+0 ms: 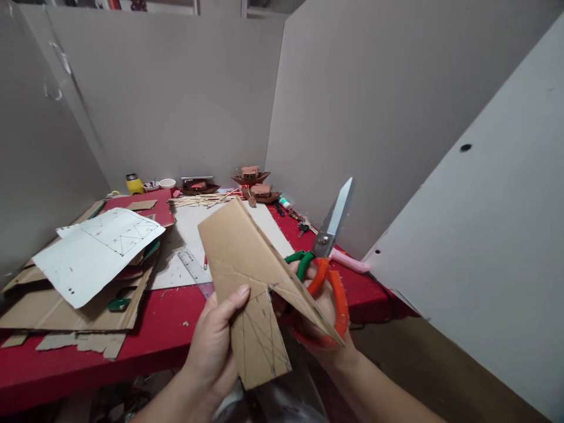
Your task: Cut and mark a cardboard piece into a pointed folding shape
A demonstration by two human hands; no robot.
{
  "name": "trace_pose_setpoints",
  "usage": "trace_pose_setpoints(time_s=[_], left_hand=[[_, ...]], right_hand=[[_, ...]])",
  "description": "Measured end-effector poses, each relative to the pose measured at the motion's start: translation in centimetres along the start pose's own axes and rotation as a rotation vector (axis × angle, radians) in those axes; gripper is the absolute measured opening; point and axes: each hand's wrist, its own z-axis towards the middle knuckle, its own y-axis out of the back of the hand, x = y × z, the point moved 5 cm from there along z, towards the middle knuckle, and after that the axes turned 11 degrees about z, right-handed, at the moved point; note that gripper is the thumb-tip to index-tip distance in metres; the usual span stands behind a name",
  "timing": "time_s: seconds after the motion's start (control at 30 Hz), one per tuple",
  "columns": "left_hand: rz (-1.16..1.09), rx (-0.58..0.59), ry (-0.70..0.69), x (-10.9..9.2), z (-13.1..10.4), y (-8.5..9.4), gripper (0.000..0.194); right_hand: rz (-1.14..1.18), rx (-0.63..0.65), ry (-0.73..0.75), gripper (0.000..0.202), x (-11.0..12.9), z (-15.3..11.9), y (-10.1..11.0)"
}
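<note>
A piece of brown cardboard [238,247] with pencil lines and a notch cut into it is held up over the front of the table. My left hand [215,335] grips its lower left side, thumb on the face. On the right, my right hand [326,317] holds large scissors [324,238] with orange and green handles, partly behind the cardboard. Their blades point up and look closed, away from the cardboard. Some fingers of my right hand are hidden by the cardboard and handles.
Red-covered table [167,335] bears a drawn paper sheet [110,247] on cardboard pieces at left, a clear ruler [194,270], thin sticks [202,200] and model boats [251,174] at the back. A pink-handled tool [350,260] lies right. Grey panels stand around.
</note>
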Motion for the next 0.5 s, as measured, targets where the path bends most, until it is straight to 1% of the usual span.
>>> trace_pose_setpoints(time_s=[0.1, 0.17, 0.2, 0.3, 0.37, 0.43, 0.5], left_hand=[[0.037, -0.032, -0.161, -1.5, 0.1, 0.3, 0.039], [0.061, -0.032, -0.238, -2.4, 0.2, 0.4, 0.038], [0.072, -0.024, -0.252, -2.7, 0.3, 0.3, 0.035], [0.102, -0.011, -0.25, -3.0, 0.6, 0.2, 0.028], [0.108, -0.049, -0.278, -3.2, 0.8, 0.3, 0.026], [0.116, -0.103, -0.321, -3.2, 0.9, 0.5, 0.028], [0.139, -0.109, -0.322, -3.0, 1.1, 0.6, 0.029]], right_hand=[[0.065, -0.012, -0.063, 0.03, 0.0, -1.1, -0.6], [0.085, -0.029, -0.084, 0.035, 0.0, -2.2, -0.8], [0.095, -0.027, -0.083, 0.036, 0.0, -2.7, -0.8], [0.182, 0.036, -0.04, 0.037, -0.5, -4.2, -0.7], [0.252, 0.054, -0.023, 0.037, -0.9, -5.0, -0.5], [0.258, 0.051, -0.06, 0.04, -1.5, -5.4, -0.6], [0.194, 0.009, -0.121, 0.04, -2.1, -5.6, -0.8]])
